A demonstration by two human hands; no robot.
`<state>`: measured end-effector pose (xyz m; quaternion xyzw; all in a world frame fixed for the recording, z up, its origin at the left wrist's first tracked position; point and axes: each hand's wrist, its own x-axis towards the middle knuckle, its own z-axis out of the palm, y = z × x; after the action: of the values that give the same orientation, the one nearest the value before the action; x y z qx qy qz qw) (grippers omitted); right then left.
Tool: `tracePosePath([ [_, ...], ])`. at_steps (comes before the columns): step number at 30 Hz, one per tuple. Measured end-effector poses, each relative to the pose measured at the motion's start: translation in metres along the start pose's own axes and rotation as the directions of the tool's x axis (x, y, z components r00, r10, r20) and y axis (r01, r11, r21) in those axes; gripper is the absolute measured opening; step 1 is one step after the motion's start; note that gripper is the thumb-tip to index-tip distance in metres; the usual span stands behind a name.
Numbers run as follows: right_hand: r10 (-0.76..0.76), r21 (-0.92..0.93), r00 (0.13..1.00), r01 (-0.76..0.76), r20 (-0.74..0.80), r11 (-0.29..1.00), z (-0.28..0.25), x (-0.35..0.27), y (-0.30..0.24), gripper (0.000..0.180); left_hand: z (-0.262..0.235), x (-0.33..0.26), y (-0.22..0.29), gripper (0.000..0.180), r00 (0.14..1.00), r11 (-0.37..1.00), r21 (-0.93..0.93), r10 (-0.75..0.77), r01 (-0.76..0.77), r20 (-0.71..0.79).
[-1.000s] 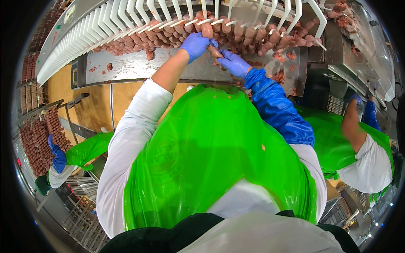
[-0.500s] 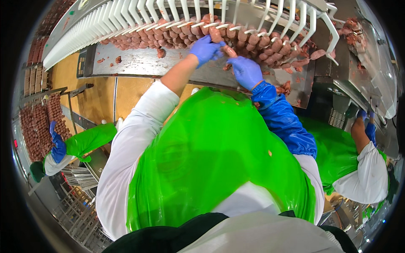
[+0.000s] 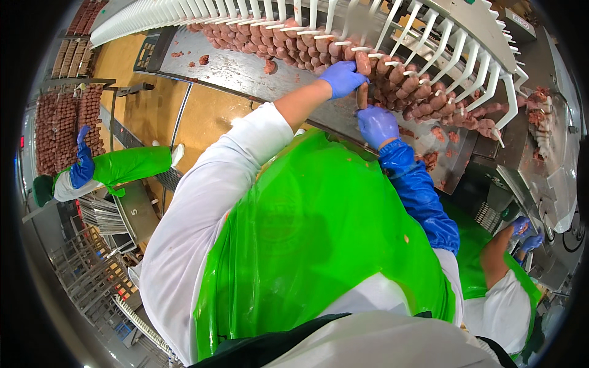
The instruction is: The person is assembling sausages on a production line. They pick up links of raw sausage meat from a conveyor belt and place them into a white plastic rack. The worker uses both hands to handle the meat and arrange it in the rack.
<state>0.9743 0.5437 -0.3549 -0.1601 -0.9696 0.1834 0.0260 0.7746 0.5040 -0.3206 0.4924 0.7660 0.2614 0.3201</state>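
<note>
My left hand (image 3: pixel 343 80), in a blue-purple glove, is closed against a sausage link (image 3: pixel 362 64) just below the white hooks. My right hand (image 3: pixel 378 124), gloved alike with a blue sleeve cover, pinches the lower end of another link (image 3: pixel 362 96). That link hangs nearly upright between my two hands. Long loops of linked sausages (image 3: pixel 288 44) hang side by side from the row of white hooks (image 3: pixel 392 27). Part of each hand's grip is hidden behind its own fingers.
Beneath the sausages runs a metal tray (image 3: pixel 236 72) with scraps of meat (image 3: pixel 270 66). A metal machine (image 3: pixel 546 178) stands on the right, beside a co-worker's gloved hands (image 3: pixel 521 227). Another co-worker (image 3: pixel 123 168) stands at the left by hanging sausages (image 3: pixel 67 129).
The whole view has shifted, with the hooks now farther right and lower. My hands have come closer together, and the link between them has turned from slanted to nearly upright.
</note>
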Motion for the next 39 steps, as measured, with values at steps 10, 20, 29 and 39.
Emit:
tracePosePath([
  [10,0.175,0.402,0.809,0.082,-0.561,0.912,0.011,-0.031,0.047,0.016,-0.016,0.001,-0.042,0.042,1.000,0.994,-0.113,-0.005,0.006,0.016],
  [20,0.764,0.826,0.470,-0.117,-0.442,0.551,-0.005,-0.089,0.148,0.029,-0.028,-0.056,-0.142,0.031,0.931,0.827,-0.455,-0.365,0.329,0.009],
  [29,0.752,0.966,0.652,-0.126,-0.092,0.227,0.057,-0.128,0.153,0.032,-0.039,-0.089,-0.141,0.031,0.900,0.806,-0.407,-0.417,0.430,0.125],
  [39,0.677,0.586,0.381,-0.341,-0.629,0.736,-0.039,-0.137,0.232,0.040,-0.048,-0.093,-0.142,0.030,0.898,0.796,-0.428,-0.429,0.427,0.098],
])
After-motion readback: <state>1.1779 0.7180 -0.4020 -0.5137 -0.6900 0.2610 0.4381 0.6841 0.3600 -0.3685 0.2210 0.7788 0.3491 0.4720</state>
